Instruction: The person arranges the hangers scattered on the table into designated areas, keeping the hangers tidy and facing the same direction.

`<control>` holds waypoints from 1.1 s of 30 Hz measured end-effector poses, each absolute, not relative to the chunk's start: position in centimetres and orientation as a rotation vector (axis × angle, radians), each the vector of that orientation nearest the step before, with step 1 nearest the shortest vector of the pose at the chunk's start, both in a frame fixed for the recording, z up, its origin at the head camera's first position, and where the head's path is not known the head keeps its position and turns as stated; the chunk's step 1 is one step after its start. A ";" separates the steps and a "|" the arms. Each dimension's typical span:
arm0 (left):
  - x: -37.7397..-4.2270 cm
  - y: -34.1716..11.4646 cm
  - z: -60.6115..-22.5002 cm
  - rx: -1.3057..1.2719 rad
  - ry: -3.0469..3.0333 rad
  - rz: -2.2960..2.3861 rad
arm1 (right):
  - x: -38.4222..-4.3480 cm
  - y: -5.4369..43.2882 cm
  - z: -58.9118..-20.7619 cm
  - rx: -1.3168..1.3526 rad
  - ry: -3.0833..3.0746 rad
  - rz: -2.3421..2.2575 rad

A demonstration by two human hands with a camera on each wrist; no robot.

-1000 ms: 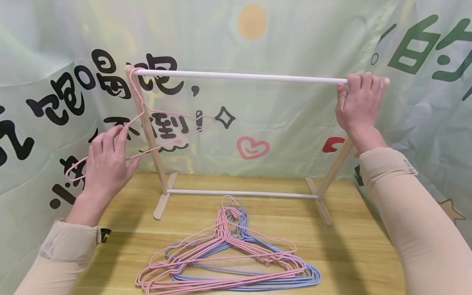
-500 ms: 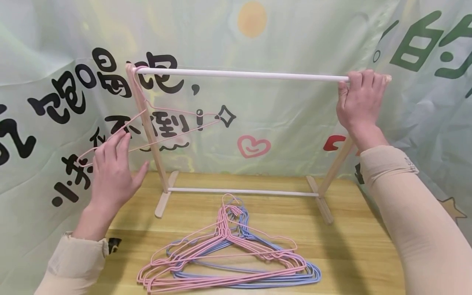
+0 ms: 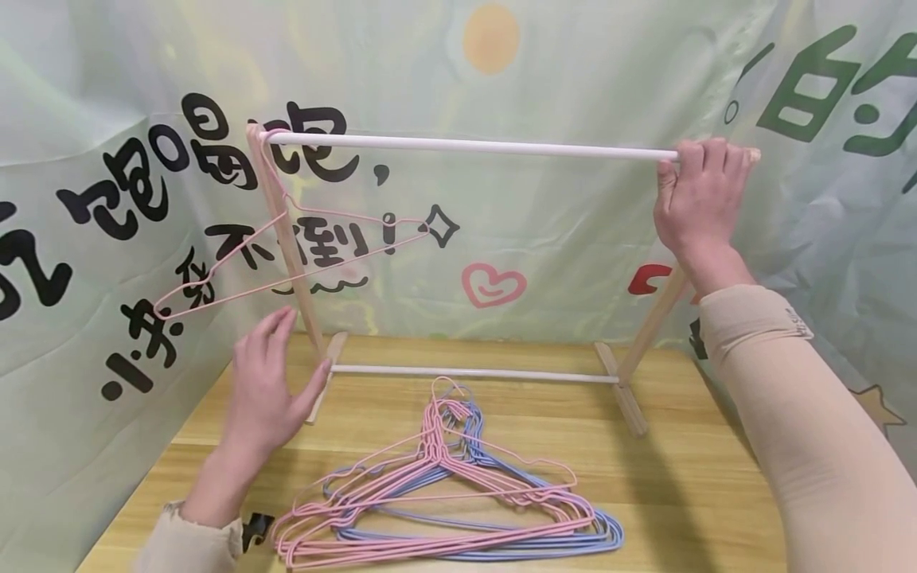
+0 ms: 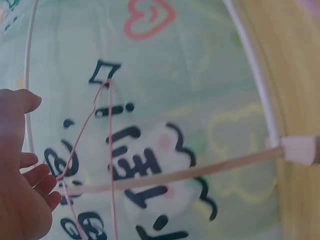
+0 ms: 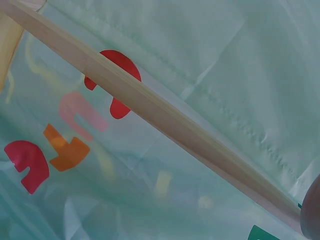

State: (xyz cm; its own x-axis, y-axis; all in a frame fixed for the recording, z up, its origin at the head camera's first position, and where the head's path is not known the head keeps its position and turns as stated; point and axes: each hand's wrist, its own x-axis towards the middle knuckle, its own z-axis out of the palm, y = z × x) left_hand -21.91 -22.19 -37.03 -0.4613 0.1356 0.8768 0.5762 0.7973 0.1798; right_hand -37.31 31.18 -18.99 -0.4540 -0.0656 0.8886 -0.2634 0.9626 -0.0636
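Note:
A pink clothes hanger (image 3: 236, 299) hangs by its hook from the left end of the rack's white top rod (image 3: 466, 146), beside the wooden left post (image 3: 288, 247). Below it, my left hand (image 3: 267, 390) is apart from the hanger, fingers loosely spread and holding nothing; the left wrist view shows the same hand (image 4: 22, 175) at its left edge. At the other end, my right hand (image 3: 700, 191) grips the top rod near the right post (image 3: 652, 326). Only a sliver of that hand shows in the right wrist view, beside the post (image 5: 165, 115).
On the wooden tabletop (image 3: 688, 493) in front of the rack lies a pile of pink hangers (image 3: 434, 454) and blue hangers (image 3: 609, 535). A white lower rod (image 3: 473, 373) joins the rack's feet. A printed cloth backdrop (image 3: 573, 72) stands behind and at both sides.
My left hand has let go of the pink hanger and moved down and to the right. The hanger now hangs freely, slightly shifted right. My right hand has stayed on the rod.

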 end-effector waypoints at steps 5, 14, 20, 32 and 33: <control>-21.0 -20.9 -39.2 -0.589 -2.096 -0.592 | -37.3 31.2 -19.0 0.234 -2.034 0.239; -19.6 -18.8 -42.8 -0.738 -2.221 -0.583 | -37.1 31.2 -19.0 0.240 -2.021 0.237; -18.7 -18.2 -44.8 -0.773 -2.394 -0.539 | -37.1 31.1 -19.0 0.232 -2.047 0.230; -17.3 -17.4 -47.5 -0.860 -2.687 -0.416 | -36.8 31.1 -18.9 0.220 -2.067 0.219; -17.3 -17.4 -47.7 -0.871 -2.703 -0.413 | -36.9 31.1 -18.9 0.221 -2.065 0.219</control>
State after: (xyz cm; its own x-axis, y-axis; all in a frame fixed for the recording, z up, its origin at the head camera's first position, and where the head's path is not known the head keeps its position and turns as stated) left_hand -17.30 -17.36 -47.69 -0.7826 0.5226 0.3384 0.5998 0.7785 0.1850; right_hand -36.85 31.14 -18.91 -0.4780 -0.0654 0.8759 -0.2477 0.9668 -0.0630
